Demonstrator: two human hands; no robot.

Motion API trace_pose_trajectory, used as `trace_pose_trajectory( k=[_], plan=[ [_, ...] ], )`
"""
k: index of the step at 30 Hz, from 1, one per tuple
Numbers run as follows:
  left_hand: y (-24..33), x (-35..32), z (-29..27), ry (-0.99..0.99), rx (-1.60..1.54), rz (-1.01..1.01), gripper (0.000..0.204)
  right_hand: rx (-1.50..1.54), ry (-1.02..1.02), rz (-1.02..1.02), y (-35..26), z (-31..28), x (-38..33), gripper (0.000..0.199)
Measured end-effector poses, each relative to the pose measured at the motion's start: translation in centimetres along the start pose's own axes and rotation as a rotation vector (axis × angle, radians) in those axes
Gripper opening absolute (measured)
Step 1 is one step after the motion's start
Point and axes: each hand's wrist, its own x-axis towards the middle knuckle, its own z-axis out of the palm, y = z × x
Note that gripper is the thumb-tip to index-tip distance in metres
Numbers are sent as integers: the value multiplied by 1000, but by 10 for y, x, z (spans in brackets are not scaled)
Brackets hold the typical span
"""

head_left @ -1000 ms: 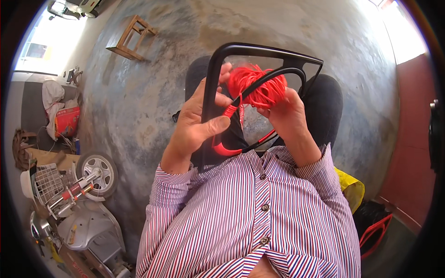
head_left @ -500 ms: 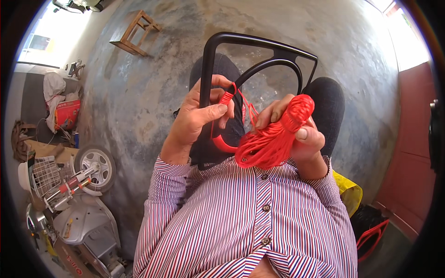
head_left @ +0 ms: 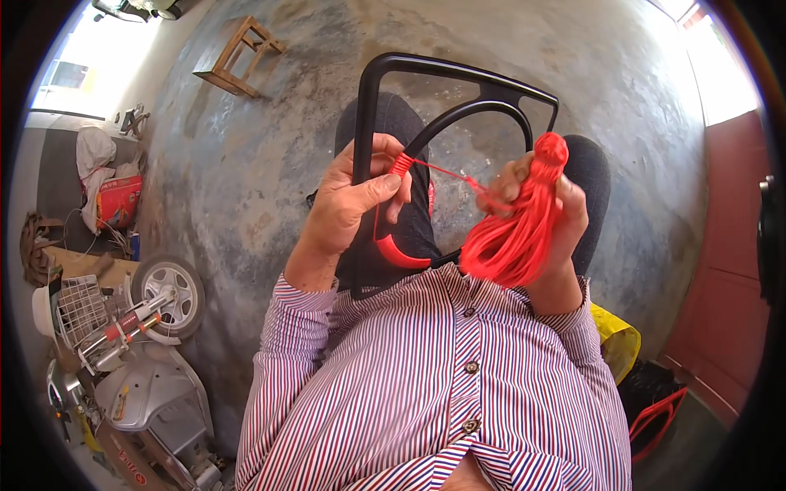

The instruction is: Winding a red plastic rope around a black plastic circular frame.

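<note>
Closest to me is my striped shirt [head_left: 442, 393], and just above it my hands work over my lap. My left hand [head_left: 348, 209] is closed around the left upright of the black frame [head_left: 366, 106], thumb pressed by the red wrapping where the inner black curve meets it. My right hand [head_left: 544, 221] is clenched on the bundle of red cord [head_left: 516, 237]; half a second ago that bundle sat lower and nearer the frame's middle, and now I have drawn it out to the right so a thin strand runs taut from the wrapping to my fingers, with the knotted top of the bundle poking up above them. The frame rests on my dark trousers [head_left: 589, 172], one red-wrapped curve at its bottom. At my right side lies a yellow bag [head_left: 618, 340], with a red looped handle [head_left: 655, 417] beyond it on the floor. To my left stand a grey scooter [head_left: 139, 401] with its wheel [head_left: 168, 295] and a white wire basket [head_left: 78, 303]. Farther left a red box-shaped package [head_left: 119, 200] sits beside white sacks. Farthest off, on the concrete floor [head_left: 246, 188], stands a small wooden stool [head_left: 239, 56].
</note>
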Motion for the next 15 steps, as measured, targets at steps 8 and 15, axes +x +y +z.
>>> trace_pose_trajectory(
  k=[8,15],
  plan=[
    [-1,-12,-17,105,91,26,30,-114,437,-57,-31,-18,20,29],
    [10,-1,12,89,361,174,41,-728,-99,162,-16,43,22,48]
  ],
)
